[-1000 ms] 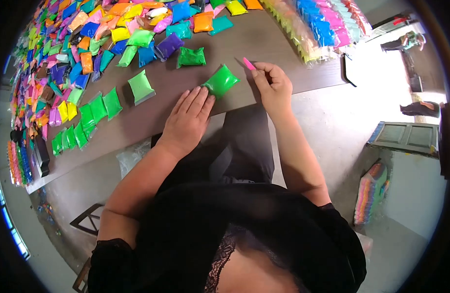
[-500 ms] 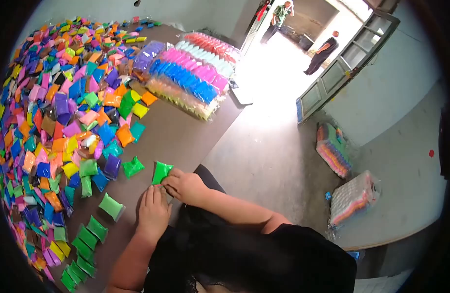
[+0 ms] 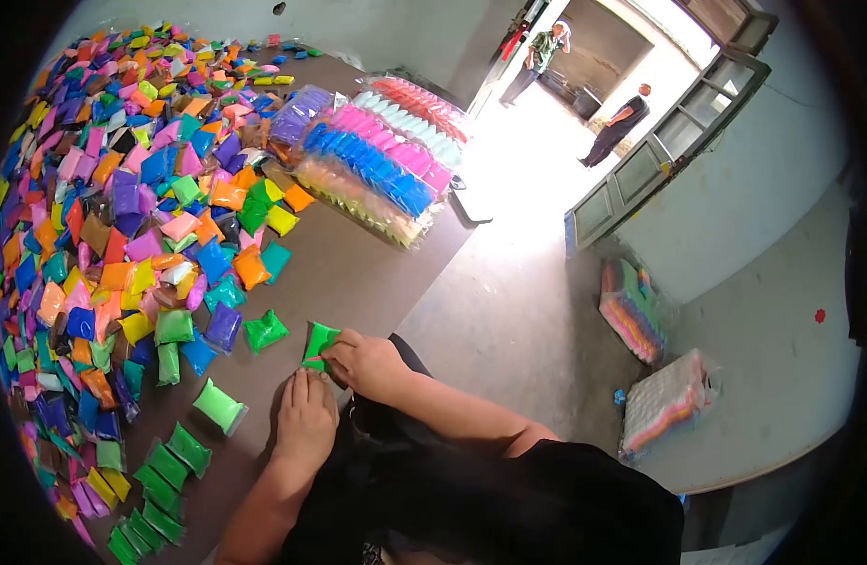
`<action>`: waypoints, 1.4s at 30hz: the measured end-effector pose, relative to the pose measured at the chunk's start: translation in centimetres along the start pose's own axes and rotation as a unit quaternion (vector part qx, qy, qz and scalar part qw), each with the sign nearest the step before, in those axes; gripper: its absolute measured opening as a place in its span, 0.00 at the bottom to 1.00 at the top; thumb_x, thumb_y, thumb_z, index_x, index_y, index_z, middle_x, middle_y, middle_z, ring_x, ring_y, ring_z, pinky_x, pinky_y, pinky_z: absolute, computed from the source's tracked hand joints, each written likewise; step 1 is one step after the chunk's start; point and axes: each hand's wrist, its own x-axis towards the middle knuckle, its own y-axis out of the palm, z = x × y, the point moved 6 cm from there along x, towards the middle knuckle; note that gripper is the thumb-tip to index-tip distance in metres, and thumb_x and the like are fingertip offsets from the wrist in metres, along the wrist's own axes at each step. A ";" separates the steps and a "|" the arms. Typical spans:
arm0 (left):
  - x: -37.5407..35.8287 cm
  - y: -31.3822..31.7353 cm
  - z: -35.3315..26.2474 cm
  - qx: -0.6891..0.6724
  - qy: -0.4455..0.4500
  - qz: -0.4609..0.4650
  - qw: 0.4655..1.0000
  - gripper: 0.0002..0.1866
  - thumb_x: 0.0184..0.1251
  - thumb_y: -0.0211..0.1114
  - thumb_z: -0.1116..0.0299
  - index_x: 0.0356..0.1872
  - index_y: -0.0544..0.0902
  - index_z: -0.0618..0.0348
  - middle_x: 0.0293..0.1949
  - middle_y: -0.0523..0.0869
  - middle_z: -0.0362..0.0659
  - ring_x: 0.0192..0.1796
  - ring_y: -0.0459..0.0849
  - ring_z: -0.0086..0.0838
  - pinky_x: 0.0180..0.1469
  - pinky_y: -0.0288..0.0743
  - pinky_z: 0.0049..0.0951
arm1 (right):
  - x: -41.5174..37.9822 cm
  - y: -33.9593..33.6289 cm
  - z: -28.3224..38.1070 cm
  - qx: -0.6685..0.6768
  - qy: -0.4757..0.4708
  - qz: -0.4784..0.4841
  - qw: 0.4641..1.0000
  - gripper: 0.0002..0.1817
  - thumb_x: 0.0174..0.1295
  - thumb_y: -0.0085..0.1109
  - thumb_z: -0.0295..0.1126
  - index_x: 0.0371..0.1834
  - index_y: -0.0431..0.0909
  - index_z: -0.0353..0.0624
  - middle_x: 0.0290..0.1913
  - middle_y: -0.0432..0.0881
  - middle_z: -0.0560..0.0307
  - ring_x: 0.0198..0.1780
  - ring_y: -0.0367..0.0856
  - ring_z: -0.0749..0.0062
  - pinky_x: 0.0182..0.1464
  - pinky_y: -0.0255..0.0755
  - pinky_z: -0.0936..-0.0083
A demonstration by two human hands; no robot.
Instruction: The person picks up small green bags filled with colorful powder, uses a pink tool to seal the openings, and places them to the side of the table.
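A small bright green packet (image 3: 319,341) in clear film lies on the brown table near its edge. My right hand (image 3: 366,363) has its fingers curled onto the packet's lower right part. Close below, my left hand (image 3: 305,414) has its fingers pressed together at the packet's lower end, the tips meeting those of the right. The two thumbs are mostly hidden. Another green packet (image 3: 266,331) lies just to the left. A light green packet (image 3: 219,406) and a row of several darker green packets (image 3: 162,477) lie left of my left forearm.
A large heap of mixed coloured packets (image 3: 123,202) covers the table's left side. Bagged rows of sorted packets (image 3: 377,155) sit at the far edge. Two bundles, one multicoloured (image 3: 631,311) and one whitish (image 3: 667,400), rest on the floor. Two people stand beyond the open door (image 3: 655,155).
The view has shifted slightly. Both hands stay at the green packet, and my right fingers now cover its lower right part a little differently. The other packets lie as before.
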 end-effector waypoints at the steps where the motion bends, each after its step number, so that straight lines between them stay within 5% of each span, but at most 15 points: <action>1: 0.1 0.0 0.0 0.001 -0.002 0.000 1.000 0.30 0.57 0.71 0.67 0.60 0.77 0.74 0.60 0.77 0.60 0.67 0.72 0.55 0.71 0.67 0.50 | 0.1 0.1 -0.4 -0.007 0.006 -0.009 1.000 0.07 0.62 0.66 0.35 0.41 0.85 0.50 0.43 0.80 0.59 0.35 0.85 0.63 0.34 0.81 0.67; 6: 0.2 -0.5 -0.2 0.000 -0.005 0.019 1.000 0.30 0.58 0.70 0.66 0.60 0.77 0.73 0.59 0.78 0.59 0.66 0.73 0.52 0.71 0.67 0.48 | 1.2 -1.0 -1.2 -0.001 0.004 -0.047 0.999 0.07 0.66 0.62 0.37 0.38 0.82 0.46 0.39 0.79 0.55 0.32 0.84 0.58 0.30 0.79 0.63; 12: 0.3 -0.4 -0.1 0.003 -0.014 0.030 0.999 0.30 0.56 0.72 0.65 0.59 0.78 0.72 0.58 0.78 0.57 0.67 0.73 0.50 0.71 0.66 0.47 | 2.3 -0.4 -3.1 -0.037 0.015 -0.039 0.998 0.06 0.62 0.65 0.36 0.40 0.85 0.51 0.39 0.81 0.61 0.37 0.84 0.66 0.33 0.80 0.68; 17: 0.9 -1.0 -0.1 -0.008 -0.014 0.028 0.999 0.29 0.56 0.72 0.65 0.59 0.78 0.69 0.59 0.78 0.55 0.67 0.73 0.48 0.70 0.66 0.47 | 3.1 -0.2 -6.8 -0.025 0.053 -0.063 0.996 0.08 0.66 0.59 0.36 0.36 0.83 0.46 0.41 0.83 0.50 0.38 0.85 0.50 0.38 0.80 0.56; 19: 0.4 -1.4 -0.2 -0.014 -0.028 0.023 0.999 0.29 0.57 0.72 0.65 0.59 0.79 0.67 0.59 0.78 0.54 0.67 0.73 0.46 0.70 0.66 0.46 | 2.8 -1.2 -8.6 0.014 0.136 -0.108 0.985 0.08 0.66 0.59 0.37 0.35 0.84 0.46 0.41 0.84 0.48 0.41 0.85 0.47 0.42 0.80 0.55; 22: 0.6 -1.6 -0.5 -0.009 -0.051 0.008 0.999 0.28 0.57 0.71 0.67 0.60 0.78 0.66 0.60 0.78 0.53 0.68 0.72 0.46 0.71 0.66 0.45 | 2.0 -4.1 -7.0 0.121 0.123 -0.170 0.970 0.04 0.62 0.65 0.32 0.36 0.85 0.45 0.37 0.84 0.49 0.38 0.83 0.48 0.42 0.79 0.58; 26: 0.5 -1.4 -0.8 -0.007 -0.071 -0.021 0.997 0.26 0.56 0.70 0.70 0.58 0.80 0.67 0.58 0.80 0.53 0.67 0.75 0.47 0.70 0.68 0.44 | 0.5 -3.0 -2.7 0.224 0.084 -0.123 0.963 0.03 0.60 0.68 0.29 0.35 0.84 0.45 0.35 0.83 0.52 0.36 0.83 0.52 0.39 0.78 0.61; 29: 0.3 -0.8 -0.5 -0.006 -0.073 -0.051 0.996 0.25 0.55 0.70 0.71 0.56 0.81 0.68 0.57 0.81 0.54 0.66 0.76 0.47 0.70 0.69 0.44 | -0.2 -1.2 -0.1 0.180 -0.002 -0.094 0.979 0.03 0.59 0.68 0.26 0.35 0.85 0.44 0.34 0.82 0.54 0.33 0.82 0.58 0.35 0.78 0.66; 42: 0.8 -1.5 -0.8 0.001 -0.060 -0.036 0.998 0.26 0.54 0.69 0.71 0.56 0.81 0.68 0.56 0.81 0.54 0.65 0.76 0.46 0.70 0.69 0.44 | 3.5 -2.2 -2.6 0.023 0.063 -0.051 0.996 0.04 0.59 0.65 0.33 0.31 0.84 0.47 0.37 0.83 0.53 0.35 0.85 0.53 0.36 0.80 0.60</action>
